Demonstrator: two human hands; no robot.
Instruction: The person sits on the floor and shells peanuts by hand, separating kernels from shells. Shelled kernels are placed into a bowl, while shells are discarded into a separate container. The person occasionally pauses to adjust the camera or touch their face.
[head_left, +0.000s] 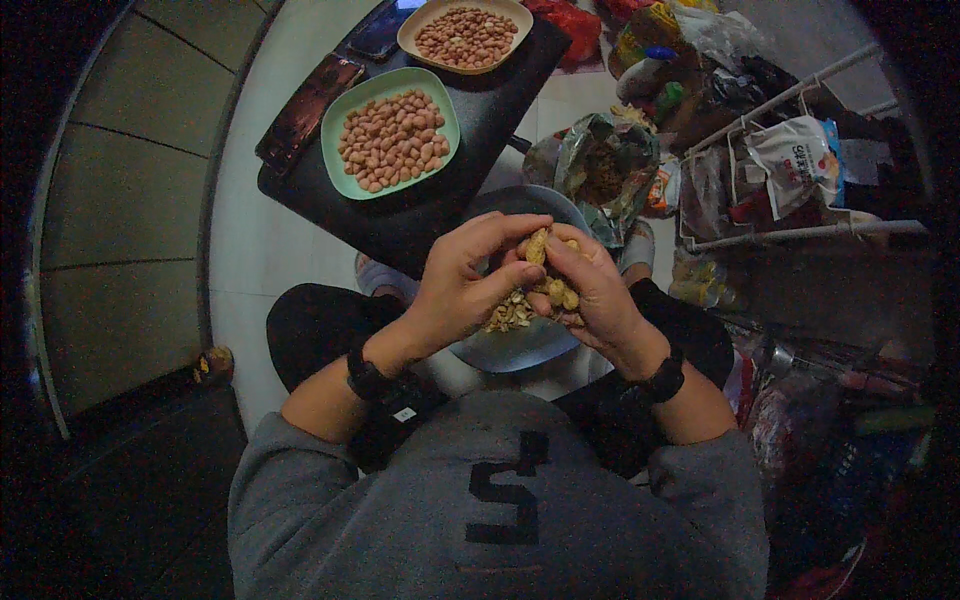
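Both of my hands meet above a grey metal basin (480, 356) between my knees. An unshelled peanut (537, 247) is upright between the thumb and index finger of my left hand (461, 274), and the thumb of my right hand (600, 289) presses beside it. More unshelled peanuts (561, 291) are gathered in the palm and curled fingers of my right hand. Broken peanut shells (511, 313) lie in the basin below, partly covered by my hands.
A black low table (491, 124) bears a green plate (330, 161) and a beige plate (409, 41) of shelled peanuts, plus a phone (315, 109). An open plastic bag (607, 161) stands behind the basin. A white wire rack (810, 234) with packets is at right.
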